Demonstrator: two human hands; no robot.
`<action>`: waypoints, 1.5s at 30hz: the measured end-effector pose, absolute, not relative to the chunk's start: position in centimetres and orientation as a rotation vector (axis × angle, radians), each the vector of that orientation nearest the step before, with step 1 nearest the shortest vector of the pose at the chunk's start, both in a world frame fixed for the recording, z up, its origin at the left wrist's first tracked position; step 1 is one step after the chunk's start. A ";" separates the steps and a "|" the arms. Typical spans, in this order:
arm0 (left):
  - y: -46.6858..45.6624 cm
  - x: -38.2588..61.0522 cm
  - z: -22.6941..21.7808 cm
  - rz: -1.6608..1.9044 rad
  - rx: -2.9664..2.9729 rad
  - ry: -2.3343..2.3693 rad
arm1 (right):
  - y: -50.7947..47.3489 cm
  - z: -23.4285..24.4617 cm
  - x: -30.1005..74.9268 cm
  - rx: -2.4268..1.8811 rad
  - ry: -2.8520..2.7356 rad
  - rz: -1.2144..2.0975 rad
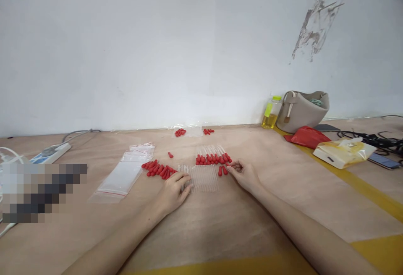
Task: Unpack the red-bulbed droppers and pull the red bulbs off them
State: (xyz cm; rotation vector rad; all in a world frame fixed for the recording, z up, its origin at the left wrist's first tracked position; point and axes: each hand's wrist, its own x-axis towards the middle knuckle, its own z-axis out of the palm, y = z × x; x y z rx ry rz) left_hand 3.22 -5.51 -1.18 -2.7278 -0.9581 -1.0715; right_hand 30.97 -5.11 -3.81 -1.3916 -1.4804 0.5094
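My left hand point(176, 187) rests at the left end of a row of clear dropper tubes point(204, 178), fingers bent and thumb apart from them. Beside that hand lies a loose heap of red rubber bulbs point(159, 168). My right hand point(245, 176) is on the right, thumb stretched out and fingers loosely curled, its tips close to two red bulbs point(222, 171); whether they touch is unclear. Just beyond the tubes, a row of droppers point(213, 157) lies with red bulbs fitted, tips pointing toward the wall.
Clear zip bags point(121, 174) lie at left, near a power strip point(52, 153). One single bulb point(170, 155) sits apart. Small bulb groups point(180, 132) lie on plastic by the wall. At right are a bottle point(270, 115), a grey bag point(302, 113), a red packet point(307, 137) and a tissue pack point(343, 152).
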 end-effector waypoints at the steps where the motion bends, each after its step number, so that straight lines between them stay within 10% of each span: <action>1: -5.6 3.2 -1.2 -1.077 -2.740 -0.964 | -5.0 -3.9 31.0 -1.412 -1.475 0.504; 26: 2.9 8.3 1.7 -0.728 -2.908 -1.807 | -4.5 -4.3 31.2 -1.572 -1.453 0.456; 45: 4.5 8.2 1.2 -1.135 -2.971 -2.104 | -4.0 -4.6 31.3 -1.557 -1.452 0.500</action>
